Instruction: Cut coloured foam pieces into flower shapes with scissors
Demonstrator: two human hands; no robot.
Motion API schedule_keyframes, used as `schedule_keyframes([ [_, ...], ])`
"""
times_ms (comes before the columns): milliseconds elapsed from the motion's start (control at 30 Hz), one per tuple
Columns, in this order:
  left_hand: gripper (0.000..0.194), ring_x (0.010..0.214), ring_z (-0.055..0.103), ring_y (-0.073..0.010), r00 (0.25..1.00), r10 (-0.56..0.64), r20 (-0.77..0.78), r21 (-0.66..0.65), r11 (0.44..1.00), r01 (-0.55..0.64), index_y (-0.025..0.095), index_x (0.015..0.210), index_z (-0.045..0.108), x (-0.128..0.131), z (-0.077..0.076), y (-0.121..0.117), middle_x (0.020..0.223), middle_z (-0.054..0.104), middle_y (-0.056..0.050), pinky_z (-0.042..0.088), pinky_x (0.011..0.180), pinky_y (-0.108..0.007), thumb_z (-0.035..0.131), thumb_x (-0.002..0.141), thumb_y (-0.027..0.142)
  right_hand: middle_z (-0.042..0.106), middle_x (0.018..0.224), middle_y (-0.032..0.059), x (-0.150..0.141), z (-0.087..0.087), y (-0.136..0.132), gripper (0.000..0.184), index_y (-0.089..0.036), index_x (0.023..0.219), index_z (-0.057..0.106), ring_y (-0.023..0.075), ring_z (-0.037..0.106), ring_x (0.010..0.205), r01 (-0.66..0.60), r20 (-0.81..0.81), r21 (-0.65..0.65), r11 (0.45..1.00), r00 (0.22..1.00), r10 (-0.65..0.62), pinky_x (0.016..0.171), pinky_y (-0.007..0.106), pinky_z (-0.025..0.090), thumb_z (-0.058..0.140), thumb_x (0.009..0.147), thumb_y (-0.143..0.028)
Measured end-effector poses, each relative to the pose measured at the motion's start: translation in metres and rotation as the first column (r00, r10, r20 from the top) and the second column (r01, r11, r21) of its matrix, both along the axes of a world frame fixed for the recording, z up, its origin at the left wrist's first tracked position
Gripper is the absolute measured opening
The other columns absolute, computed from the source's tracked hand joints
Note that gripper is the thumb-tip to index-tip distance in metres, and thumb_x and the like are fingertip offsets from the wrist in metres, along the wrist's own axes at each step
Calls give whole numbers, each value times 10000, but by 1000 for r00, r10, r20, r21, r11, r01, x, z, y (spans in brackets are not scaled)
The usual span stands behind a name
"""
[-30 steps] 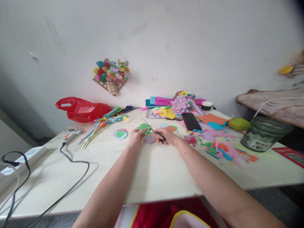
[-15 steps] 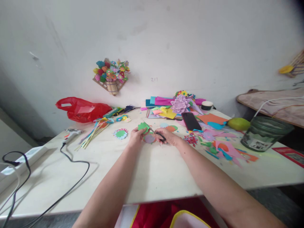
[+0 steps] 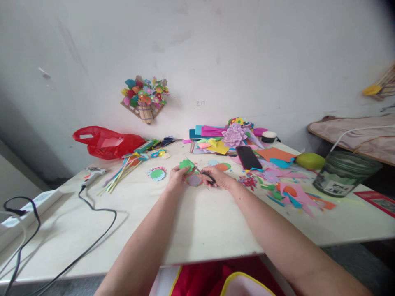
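Observation:
My left hand (image 3: 178, 176) pinches a green scalloped paper piece (image 3: 187, 164) just above the table. Closed around the black handles of a pair of scissors (image 3: 208, 176) is my right hand (image 3: 218, 177). The blades point up and left, touching or very near the right edge of the green piece. Under and between the hands lies a purple and orange scalloped disc (image 3: 194, 179). Beyond my right hand rest orange and green round pieces (image 3: 222, 166). Left of my left hand sits a layered disc with a green centre (image 3: 157, 174).
A glue gun (image 3: 92, 176) with a black cord and thin sticks (image 3: 123, 174) lie on the left, before a red plastic bag (image 3: 109, 143). A phone (image 3: 248, 158), paper scraps (image 3: 290, 191), a green mango-like fruit (image 3: 310, 161) and a glass jar (image 3: 345, 174) occupy the right.

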State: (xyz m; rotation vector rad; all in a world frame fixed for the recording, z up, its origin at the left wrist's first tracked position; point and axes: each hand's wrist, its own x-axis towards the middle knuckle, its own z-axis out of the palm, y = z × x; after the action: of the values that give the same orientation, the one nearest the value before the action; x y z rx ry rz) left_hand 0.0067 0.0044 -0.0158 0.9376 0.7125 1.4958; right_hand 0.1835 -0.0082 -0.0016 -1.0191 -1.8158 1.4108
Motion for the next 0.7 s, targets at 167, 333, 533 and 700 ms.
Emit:
schedule_keyframes([
  [167, 244, 711, 664, -198, 1000, 4, -4, -10, 1000, -4, 126, 707, 674, 0, 1, -1, 731, 699, -62, 520, 780, -363, 792, 505, 195, 509, 487, -58, -1, 1, -1, 269, -159, 710, 515, 45, 426, 341, 13, -16, -2, 1000, 1000, -13, 302, 161, 216, 662, 684, -383],
  [333, 226, 671, 665, -190, 999, 31, -25, -54, 998, -32, 117, 702, 663, 0, 2, -2, 709, 689, -68, 527, 692, -315, 778, 521, 189, 511, 483, -58, -2, -1, 0, 275, -161, 718, 521, 49, 434, 338, 11, -29, -15, 1000, 1000, -11, 296, 163, 199, 673, 673, -386],
  [533, 258, 568, 634, -153, 996, 58, -62, -67, 996, -62, 120, 696, 656, -3, -1, 0, 658, 666, -47, 521, 600, -281, 800, 510, 226, 525, 497, -52, 0, 0, 0, 290, -156, 715, 520, 44, 438, 339, -3, -37, -21, 1000, 999, 2, 295, 158, 215, 651, 701, -414],
  [700, 295, 660, 664, -186, 997, 55, -48, -36, 998, -57, 119, 699, 674, -3, 1, 0, 695, 680, -49, 521, 693, -308, 825, 471, 232, 559, 536, -36, 3, -1, 2, 317, -154, 700, 503, 48, 478, 364, -8, -40, 17, 1000, 999, 8, 304, 154, 275, 611, 748, -449],
])
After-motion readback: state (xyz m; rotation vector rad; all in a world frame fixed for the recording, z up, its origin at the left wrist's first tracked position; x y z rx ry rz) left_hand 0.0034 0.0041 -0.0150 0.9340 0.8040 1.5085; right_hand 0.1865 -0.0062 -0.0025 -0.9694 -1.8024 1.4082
